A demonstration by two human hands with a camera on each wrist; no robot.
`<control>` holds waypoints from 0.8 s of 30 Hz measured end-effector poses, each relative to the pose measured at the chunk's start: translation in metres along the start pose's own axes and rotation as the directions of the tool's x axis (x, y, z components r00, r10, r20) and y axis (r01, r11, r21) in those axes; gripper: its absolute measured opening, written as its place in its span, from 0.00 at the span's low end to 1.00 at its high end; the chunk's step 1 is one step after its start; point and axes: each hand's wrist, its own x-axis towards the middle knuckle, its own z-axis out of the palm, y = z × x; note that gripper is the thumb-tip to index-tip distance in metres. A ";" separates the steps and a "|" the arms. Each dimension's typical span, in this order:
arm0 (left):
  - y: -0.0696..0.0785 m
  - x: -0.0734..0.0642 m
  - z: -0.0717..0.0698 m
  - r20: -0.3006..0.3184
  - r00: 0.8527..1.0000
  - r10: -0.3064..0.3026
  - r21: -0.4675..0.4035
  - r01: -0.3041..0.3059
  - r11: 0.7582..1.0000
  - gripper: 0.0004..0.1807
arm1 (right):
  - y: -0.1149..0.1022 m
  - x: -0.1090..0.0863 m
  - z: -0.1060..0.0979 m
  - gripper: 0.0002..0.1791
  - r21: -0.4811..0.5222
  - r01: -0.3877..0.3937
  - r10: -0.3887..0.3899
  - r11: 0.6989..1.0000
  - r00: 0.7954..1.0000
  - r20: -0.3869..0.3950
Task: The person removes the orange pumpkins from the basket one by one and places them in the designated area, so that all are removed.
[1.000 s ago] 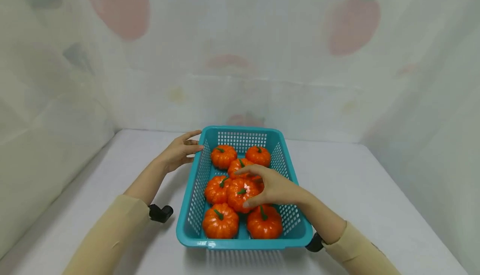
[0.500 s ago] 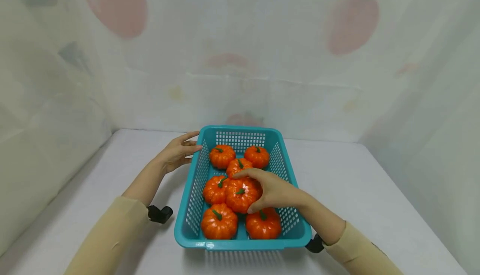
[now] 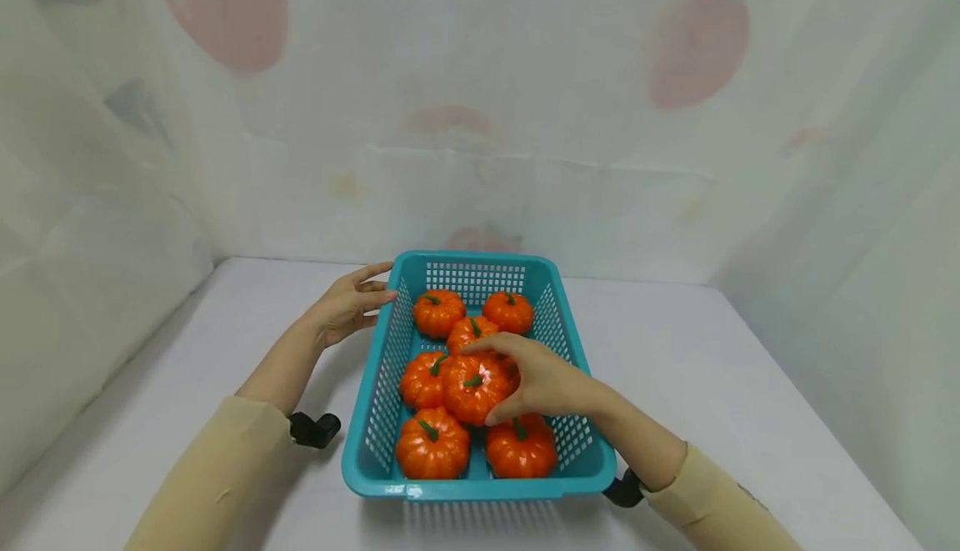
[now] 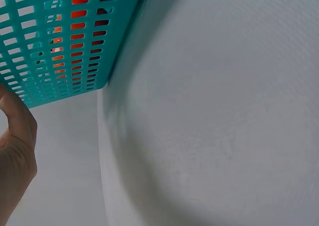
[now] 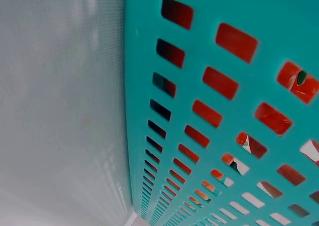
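A turquoise plastic basket point(image 3: 378, 368) with lattice walls holds several glossy orange toy pumpkins with green stems. My right hand point(image 3: 543, 380) reaches over its right rim and grips the middle pumpkin point(image 3: 472, 397), thumb on the near side and fingers bent over the far side. That pumpkin sits higher than those around it. At the basket's far left corner, my left hand point(image 3: 348, 305) rests against the rim with loosely spread fingers. In the left wrist view the left hand point(image 4: 17, 136) meets the lattice wall. The right wrist view shows the basket wall point(image 5: 209, 51), not the hand.
Other pumpkins lie in the basket: two at the back, such as the far left pumpkin point(image 3: 438, 315), and two in front, such as the near right pumpkin point(image 3: 521, 449). The basket stands on a white-covered table point(image 3: 660, 351). A fruit-print curtain point(image 3: 570, 101) hangs behind.
My right thumb has come down from the front of the middle pumpkin to its near right side, closing on it. The whole scene has shifted slightly left in view. My left hand stays at the rim.
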 end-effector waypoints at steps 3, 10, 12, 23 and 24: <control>0.000 0.000 -0.001 -0.007 1.000 0.000 0.010 0.000 1.000 0.41 | -0.002 0.000 -0.001 0.43 0.005 -0.008 0.009 1.000 1.000 -0.028; -0.001 0.001 -0.001 -0.003 1.000 0.012 0.046 -0.012 0.999 0.41 | -0.003 -0.001 -0.012 0.43 0.021 -0.054 0.056 0.998 0.992 -0.111; -0.001 0.002 -0.001 -0.004 1.000 0.012 0.047 -0.012 0.999 0.41 | -0.001 -0.002 -0.017 0.44 0.034 -0.077 0.081 0.996 0.988 -0.132; -0.001 0.001 -0.002 0.001 1.000 0.025 0.078 -0.025 0.997 0.42 | 0.003 0.002 -0.051 0.44 0.062 -0.159 0.170 0.985 0.947 -0.272; -0.001 0.001 -0.002 0.001 1.000 0.026 0.080 -0.026 0.996 0.42 | 0.004 0.002 -0.054 0.45 0.065 -0.157 0.169 0.985 0.944 -0.284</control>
